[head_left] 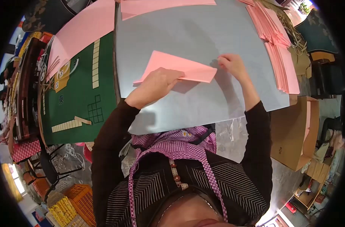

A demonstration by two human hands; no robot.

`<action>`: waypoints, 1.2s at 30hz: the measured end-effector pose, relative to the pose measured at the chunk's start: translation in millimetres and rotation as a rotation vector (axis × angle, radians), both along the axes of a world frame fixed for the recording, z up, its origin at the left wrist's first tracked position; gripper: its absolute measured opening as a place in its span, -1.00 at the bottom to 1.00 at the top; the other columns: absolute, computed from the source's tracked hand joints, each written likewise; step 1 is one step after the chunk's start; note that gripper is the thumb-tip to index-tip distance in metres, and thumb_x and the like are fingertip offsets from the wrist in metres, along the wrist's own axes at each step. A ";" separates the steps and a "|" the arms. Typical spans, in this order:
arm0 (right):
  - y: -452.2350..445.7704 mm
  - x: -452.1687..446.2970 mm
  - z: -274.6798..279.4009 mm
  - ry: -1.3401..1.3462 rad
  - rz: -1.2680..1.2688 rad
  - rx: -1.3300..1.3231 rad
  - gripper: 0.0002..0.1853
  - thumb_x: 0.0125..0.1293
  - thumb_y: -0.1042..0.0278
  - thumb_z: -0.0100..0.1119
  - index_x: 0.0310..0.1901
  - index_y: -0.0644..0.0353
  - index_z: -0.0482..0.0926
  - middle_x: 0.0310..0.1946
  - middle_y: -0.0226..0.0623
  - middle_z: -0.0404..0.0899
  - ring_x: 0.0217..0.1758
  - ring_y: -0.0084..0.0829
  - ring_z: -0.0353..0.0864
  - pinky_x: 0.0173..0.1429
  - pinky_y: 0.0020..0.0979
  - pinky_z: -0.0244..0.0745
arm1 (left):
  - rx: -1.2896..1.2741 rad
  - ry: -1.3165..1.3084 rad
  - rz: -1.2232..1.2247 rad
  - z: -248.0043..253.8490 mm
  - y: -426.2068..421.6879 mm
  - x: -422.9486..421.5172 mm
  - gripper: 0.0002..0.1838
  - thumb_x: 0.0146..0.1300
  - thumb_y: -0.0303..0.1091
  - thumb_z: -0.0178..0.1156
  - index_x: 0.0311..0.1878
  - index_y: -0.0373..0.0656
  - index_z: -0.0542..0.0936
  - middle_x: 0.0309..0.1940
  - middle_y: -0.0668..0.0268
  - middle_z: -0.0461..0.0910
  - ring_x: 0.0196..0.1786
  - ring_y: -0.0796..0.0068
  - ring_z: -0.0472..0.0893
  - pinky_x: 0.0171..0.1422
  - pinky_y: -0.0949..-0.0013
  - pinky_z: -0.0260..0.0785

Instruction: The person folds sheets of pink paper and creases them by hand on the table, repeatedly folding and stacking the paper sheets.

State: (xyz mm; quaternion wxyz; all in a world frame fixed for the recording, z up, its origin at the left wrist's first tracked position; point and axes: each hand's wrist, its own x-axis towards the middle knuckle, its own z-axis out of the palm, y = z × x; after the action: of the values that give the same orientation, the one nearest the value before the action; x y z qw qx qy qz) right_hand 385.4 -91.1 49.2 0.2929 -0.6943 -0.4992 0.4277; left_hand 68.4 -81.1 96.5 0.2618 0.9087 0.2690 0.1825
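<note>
A folded pink paper piece point(180, 65) is raised a little over the grey tabletop point(172, 34), casting a shadow below it. My left hand point(155, 84) grips its near edge, thumb and fingers closed on the paper. To the right of the paper, apart from it, is my right hand point(233, 65), its fingers curled together near the thumb. Whether anything small is between those fingertips cannot be made out. Stacks of folded pink paper point(282, 64) lie along the table's right edge.
Pink sheets point(157, 7) lie at the far edge, with another large sheet point(85, 26) at the upper left. A green mahjong-patterned table point(78, 102) adjoins on the left. An open cardboard box point(289, 132) stands below the right edge.
</note>
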 end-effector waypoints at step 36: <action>-157.1 132.8 244.5 -1.015 -0.063 0.211 -0.83 0.19 0.41 0.12 -0.30 0.35 0.61 -0.57 -0.10 0.55 -0.47 -0.36 0.59 -0.34 -0.37 0.43 | -0.026 0.077 -0.004 -1.8 50.3 20.1 -0.80 0.27 -0.37 0.11 -0.17 -0.30 0.58 -0.37 0.00 0.61 -0.27 -0.06 0.58 -0.21 0.16 0.42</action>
State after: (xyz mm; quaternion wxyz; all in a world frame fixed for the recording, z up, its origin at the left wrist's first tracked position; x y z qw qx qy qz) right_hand 518.3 -248.2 293.6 0.0949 -0.7957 -0.5977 -0.0245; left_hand 88.5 -30.8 94.7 0.2635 0.9122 0.2793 0.1432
